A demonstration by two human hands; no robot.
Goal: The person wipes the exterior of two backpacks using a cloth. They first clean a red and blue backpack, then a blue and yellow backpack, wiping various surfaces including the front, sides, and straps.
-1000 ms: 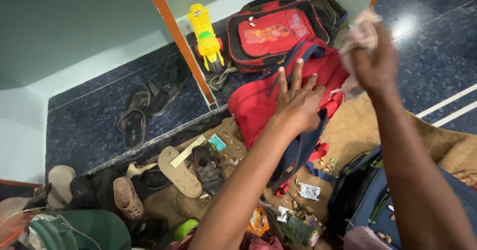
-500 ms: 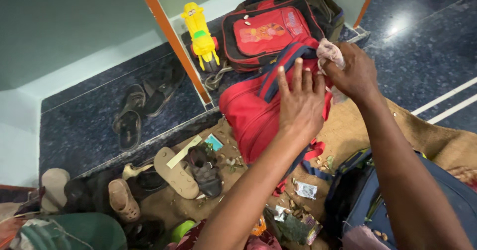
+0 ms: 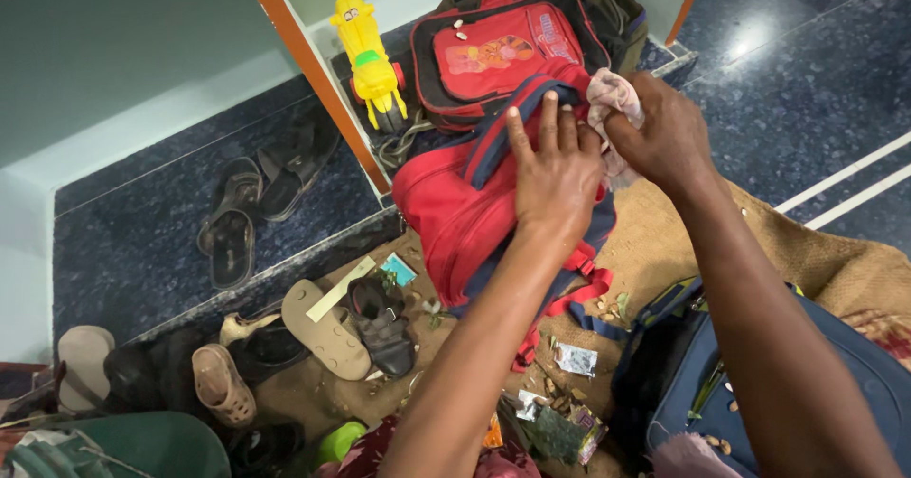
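A red backpack with blue trim [image 3: 455,207] lies on the floor in front of me. My left hand [image 3: 553,169] presses flat on its upper part, fingers spread. My right hand [image 3: 664,136] is closed around a pale pink crumpled cloth [image 3: 612,98] right beside my left fingers, at the bag's top edge. Behind it a second red and black backpack [image 3: 493,51] leans in a doorway next to a yellow toy truck [image 3: 368,60].
Several sandals and shoes [image 3: 332,331] lie scattered at the left on the dark blue floor. A burlap mat [image 3: 835,260] lies at the right under a dark blue bag [image 3: 721,383]. Wrappers and small litter [image 3: 560,412] lie near the front. An orange door frame [image 3: 313,70] stands beside the toy.
My right hand has come down from high at the right with the cloth to the bag's top, beside my left hand. My left hand stays pressed on the bag.
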